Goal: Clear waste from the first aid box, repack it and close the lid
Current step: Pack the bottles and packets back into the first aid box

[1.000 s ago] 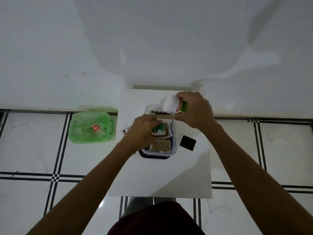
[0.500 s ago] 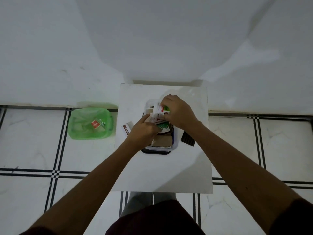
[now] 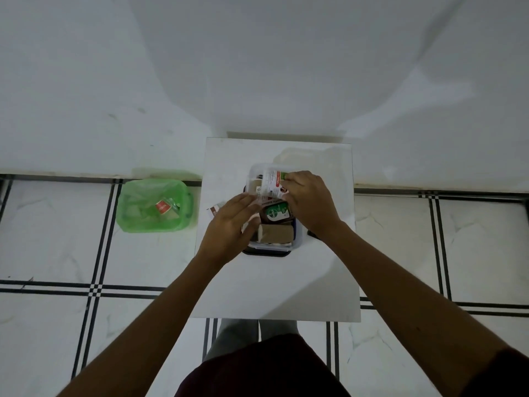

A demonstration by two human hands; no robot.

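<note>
While the first aid box (image 3: pixel 296 242) lies open on the white table (image 3: pixel 274 287), its long axis runs away from the person, toward the wall. Over the box's far end, the right hand (image 3: pixel 310 203) pinches a white packet (image 3: pixel 272 184) with red and green print, fingers curled on the packet's right edge, wrist bent down and forearm slanting back to the right. Over the box's left side, the left hand (image 3: pixel 229 227) hovers palm down with fingers spread and loose, grasping nothing, fingertips near the packet's lower edge. Inside the box, a green pouch (image 3: pixel 276 213) lies at the middle and a brown carton (image 3: pixel 277 234) at the near end. Well left of the box, on the tiled floor, stands a green bin (image 3: pixel 183 222) with scraps inside.
</note>
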